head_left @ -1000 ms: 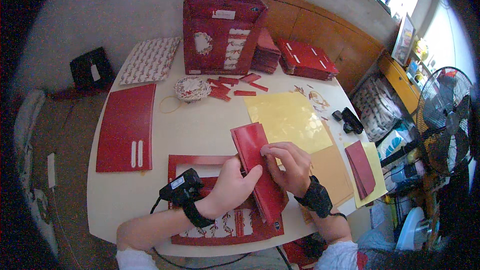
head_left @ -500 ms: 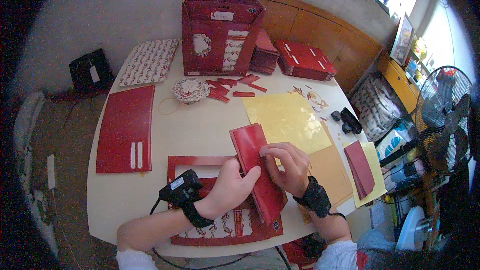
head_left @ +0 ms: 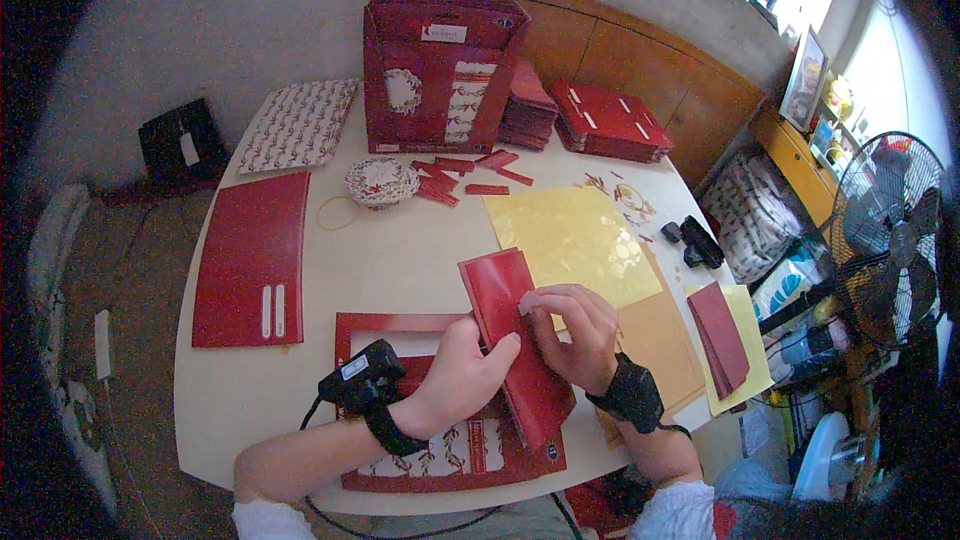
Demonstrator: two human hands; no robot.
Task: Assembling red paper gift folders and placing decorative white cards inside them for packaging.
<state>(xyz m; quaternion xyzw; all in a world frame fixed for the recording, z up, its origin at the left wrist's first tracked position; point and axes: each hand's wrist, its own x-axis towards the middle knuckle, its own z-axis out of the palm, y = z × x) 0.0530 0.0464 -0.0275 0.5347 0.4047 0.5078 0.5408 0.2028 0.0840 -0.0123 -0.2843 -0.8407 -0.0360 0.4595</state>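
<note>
My left hand (head_left: pixel 462 375) is closed round the side of a folded red card piece (head_left: pixel 508 300), its thumb lying across the front. The piece stands tilted above the table. At its right edge my right hand (head_left: pixel 582 338) pinches a small pale, translucent scrap (head_left: pixel 529 303), perhaps a sticker, between thumb and forefinger. The scrap is against or very near the red card; I cannot tell whether it is stuck. Under both hands lies a flat red printed card box (head_left: pixel 375 321) with white cut-outs and a leafy pattern, partly covered by my left forearm.
A yellow sheet (head_left: pixel 560 235) lies beyond my right hand, a brown sheet (head_left: pixel 655 345) beside it. Farther back stand a tall red box (head_left: pixel 428 110) and red card stacks (head_left: pixel 610 122). A patterned bowl-like bundle (head_left: pixel 381 183) sits mid-table; a fan (head_left: pixel 893 240) stands right.
</note>
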